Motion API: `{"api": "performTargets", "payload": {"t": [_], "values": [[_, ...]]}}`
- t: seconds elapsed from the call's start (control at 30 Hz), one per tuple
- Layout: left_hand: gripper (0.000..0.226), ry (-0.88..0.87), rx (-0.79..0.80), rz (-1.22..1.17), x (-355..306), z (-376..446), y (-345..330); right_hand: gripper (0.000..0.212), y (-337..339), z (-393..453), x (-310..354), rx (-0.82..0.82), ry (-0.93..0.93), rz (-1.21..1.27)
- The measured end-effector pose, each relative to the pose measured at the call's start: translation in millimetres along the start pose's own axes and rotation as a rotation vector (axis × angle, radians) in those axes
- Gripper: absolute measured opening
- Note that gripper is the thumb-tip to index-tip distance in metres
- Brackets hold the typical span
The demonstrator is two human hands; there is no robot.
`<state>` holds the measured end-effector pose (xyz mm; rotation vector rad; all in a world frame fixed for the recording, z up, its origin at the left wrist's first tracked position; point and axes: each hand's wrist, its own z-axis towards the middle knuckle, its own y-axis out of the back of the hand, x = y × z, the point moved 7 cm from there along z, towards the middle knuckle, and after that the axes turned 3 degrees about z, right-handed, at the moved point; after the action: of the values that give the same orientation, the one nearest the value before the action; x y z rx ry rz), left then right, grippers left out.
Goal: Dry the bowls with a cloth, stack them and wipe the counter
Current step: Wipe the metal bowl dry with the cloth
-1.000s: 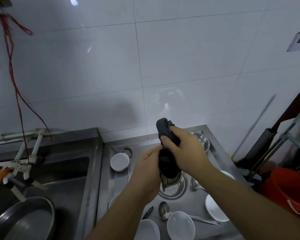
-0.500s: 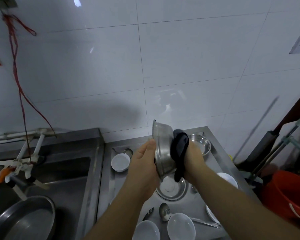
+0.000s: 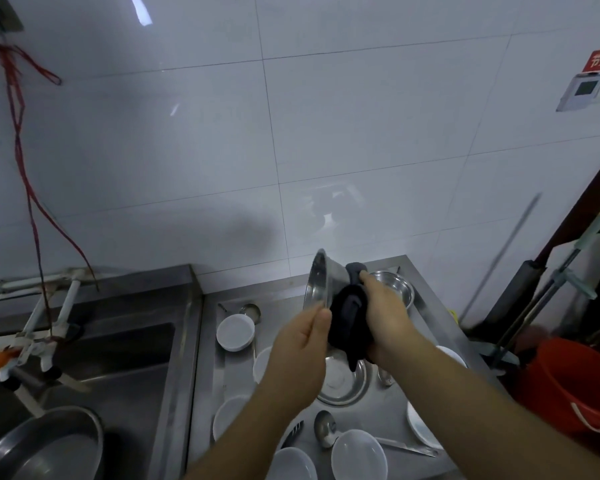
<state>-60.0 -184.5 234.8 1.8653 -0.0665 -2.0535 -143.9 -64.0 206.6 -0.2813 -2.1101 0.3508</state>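
Observation:
A steel bowl (image 3: 321, 280) is held on edge above the steel counter (image 3: 426, 296), its opening facing left. My left hand (image 3: 300, 355) grips its lower rim with thumb and fingers. My right hand (image 3: 383, 313) holds a dark cloth (image 3: 347, 323) pressed against the bowl's outer side. Another steel bowl (image 3: 395, 285) sits at the back right of the counter. A steel bowl with a white dish inside (image 3: 343, 382) lies below my hands. Several white bowls lie around, such as a white bowl (image 3: 235, 331) at the back left and a white bowl (image 3: 358, 455) at the front.
A ladle (image 3: 324, 431) and a fork lie near the front of the counter. The sink (image 3: 94, 368) on the left holds a large steel basin (image 3: 45, 445) and a tap. An orange bucket (image 3: 575, 382) and mop handles stand to the right of the counter.
A second ago the cloth was bunched over the bowl with both hands around it. The bowl has since been raised and turned on edge, and the cloth now rubs its outer side.

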Motion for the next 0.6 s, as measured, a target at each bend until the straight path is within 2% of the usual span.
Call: {"api": "performTargets", "payload": {"t": [0.1,0.17,0.3,0.47,0.6], "values": [[0.033,-0.112,0.158,0.279,4,-1,-6,0.076,-1,2,3,0.137,-0.056,-0.054],[0.028,-0.149,0.239,0.402,7,-1,-8,0.081,2,4,5,0.191,-0.034,-0.102],[0.023,-0.216,0.327,0.608,12,1,-11,0.074,20,14,-2,0.163,-0.042,-0.097],[0.023,-0.241,0.396,0.732,10,3,-25,0.036,37,21,-17,0.175,-0.018,0.003],[0.03,-0.259,0.385,0.78,8,7,-31,0.057,52,20,-21,0.161,0.01,0.046]]}}
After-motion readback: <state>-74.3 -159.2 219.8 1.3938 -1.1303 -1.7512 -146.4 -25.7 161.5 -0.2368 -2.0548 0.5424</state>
